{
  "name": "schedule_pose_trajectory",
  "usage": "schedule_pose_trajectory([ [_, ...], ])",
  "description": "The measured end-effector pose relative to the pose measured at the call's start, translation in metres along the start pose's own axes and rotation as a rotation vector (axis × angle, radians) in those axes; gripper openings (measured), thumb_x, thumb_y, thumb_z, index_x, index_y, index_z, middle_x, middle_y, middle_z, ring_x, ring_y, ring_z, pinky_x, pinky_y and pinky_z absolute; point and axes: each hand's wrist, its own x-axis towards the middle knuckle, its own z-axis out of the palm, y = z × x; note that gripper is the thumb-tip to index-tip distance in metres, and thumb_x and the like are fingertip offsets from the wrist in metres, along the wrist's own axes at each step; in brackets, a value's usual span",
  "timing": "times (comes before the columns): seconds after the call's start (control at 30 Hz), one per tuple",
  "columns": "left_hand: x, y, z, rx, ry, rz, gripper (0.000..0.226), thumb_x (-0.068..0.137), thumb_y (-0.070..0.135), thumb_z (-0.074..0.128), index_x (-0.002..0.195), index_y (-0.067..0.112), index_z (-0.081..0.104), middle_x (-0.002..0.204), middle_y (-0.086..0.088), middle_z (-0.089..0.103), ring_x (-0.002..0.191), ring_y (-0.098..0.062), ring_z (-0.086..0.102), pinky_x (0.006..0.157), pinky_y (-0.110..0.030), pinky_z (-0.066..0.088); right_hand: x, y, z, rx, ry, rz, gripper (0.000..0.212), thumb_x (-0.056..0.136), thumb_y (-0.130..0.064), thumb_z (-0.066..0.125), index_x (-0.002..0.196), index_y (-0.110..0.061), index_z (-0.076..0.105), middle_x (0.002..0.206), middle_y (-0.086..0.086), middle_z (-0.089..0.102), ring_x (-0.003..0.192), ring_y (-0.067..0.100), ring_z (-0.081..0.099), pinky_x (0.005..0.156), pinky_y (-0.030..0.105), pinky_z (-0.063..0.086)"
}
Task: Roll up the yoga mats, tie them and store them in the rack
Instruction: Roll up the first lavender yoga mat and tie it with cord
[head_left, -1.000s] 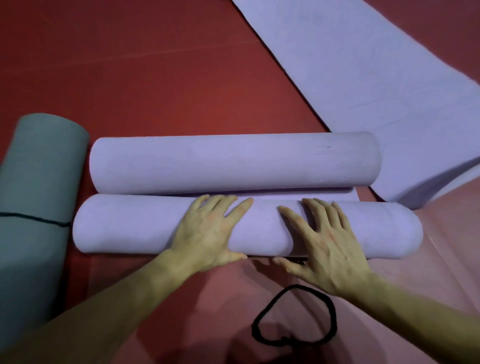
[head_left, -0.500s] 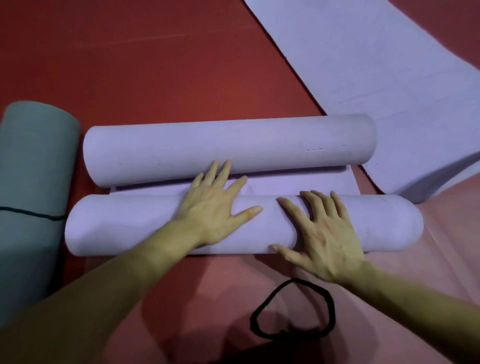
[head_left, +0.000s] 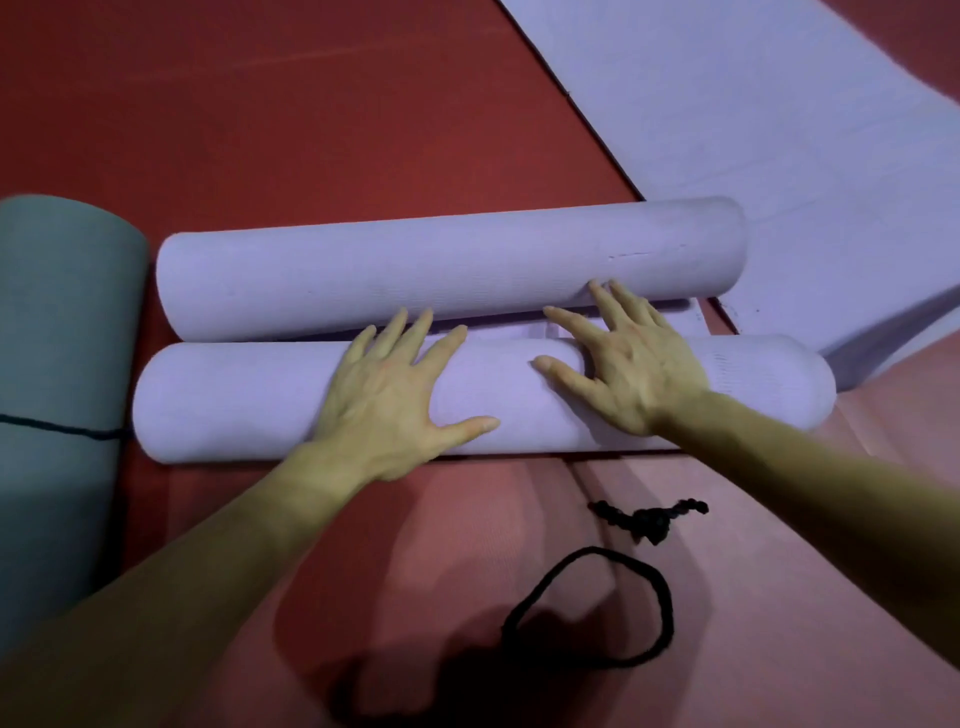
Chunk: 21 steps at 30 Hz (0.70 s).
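Two lavender mat rolls lie side by side across the red floor. The near roll (head_left: 234, 405) has both my palms pressed flat on top of it. My left hand (head_left: 395, 395) rests at its middle with fingers spread. My right hand (head_left: 628, 364) lies further right, fingertips reaching the far roll (head_left: 415, 270) and the thin strip of flat mat between the rolls. A black cord loop (head_left: 597, 608) lies on the pink mat (head_left: 779, 597) near me, with a knotted black cord piece (head_left: 649, 519) beside it.
A grey-green rolled mat (head_left: 57, 364) tied with a black cord lies at the left. A flat lavender mat (head_left: 753, 130) stretches away at the upper right. Red floor (head_left: 311, 104) lies beyond the rolls.
Both hands slid forward over the near roll, the right one reaching the far roll. The near roll moved closer to the far roll. A knotted cord piece came into view.
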Motion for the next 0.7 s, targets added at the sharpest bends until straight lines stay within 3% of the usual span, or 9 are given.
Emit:
schedule_pose_trajectory([
  [0.13, 0.016, -0.003, -0.007, 0.000, -0.069, -0.032, 0.114, 0.064, 0.100, 0.010, 0.161, 0.041, 0.014, 0.171, -0.006, 0.011, 0.158, -0.028, 0.009, 0.125, -0.046, 0.014, -0.002, 0.001, -0.001, 0.005, 0.054, 0.004, 0.087, 0.089, -0.080, 0.012, 0.158, -0.034, 0.037, 0.166, 0.021, 0.030, 0.156, 0.038, 0.020, 0.128, 0.048, 0.012],
  [0.37, 0.028, -0.004, -0.013, -0.005, -0.039, -0.049, 0.111, 0.068, 0.097, 0.008, 0.160, 0.037, 0.020, 0.171, -0.005, 0.014, 0.157, -0.028, 0.012, 0.124, -0.046, 0.016, -0.024, 0.007, 0.011, -0.090, 0.085, -0.022, 0.083, 0.091, -0.082, 0.022, 0.159, -0.035, 0.035, 0.163, 0.020, 0.035, 0.153, 0.040, 0.027, 0.126, 0.059, 0.015],
  [0.53, 0.010, -0.009, 0.004, -0.042, 0.140, 0.041, 0.104, 0.075, 0.092, 0.035, 0.157, 0.029, 0.036, 0.162, -0.008, 0.037, 0.149, -0.028, 0.035, 0.119, -0.047, 0.028, -0.010, 0.009, 0.008, -0.086, 0.088, -0.038, 0.083, 0.091, -0.081, 0.024, 0.156, -0.032, 0.042, 0.159, 0.020, 0.042, 0.147, 0.042, 0.037, 0.123, 0.057, 0.021],
  [0.7, 0.014, -0.015, 0.006, 0.107, 0.077, 0.114, 0.129, 0.056, 0.098, 0.053, 0.161, 0.029, 0.023, 0.161, -0.008, 0.038, 0.147, -0.031, 0.037, 0.118, -0.049, 0.027, -0.010, 0.010, 0.010, -0.067, 0.088, -0.035, 0.084, 0.090, -0.082, 0.022, 0.157, -0.033, 0.039, 0.161, 0.020, 0.038, 0.149, 0.043, 0.033, 0.124, 0.057, 0.019],
])
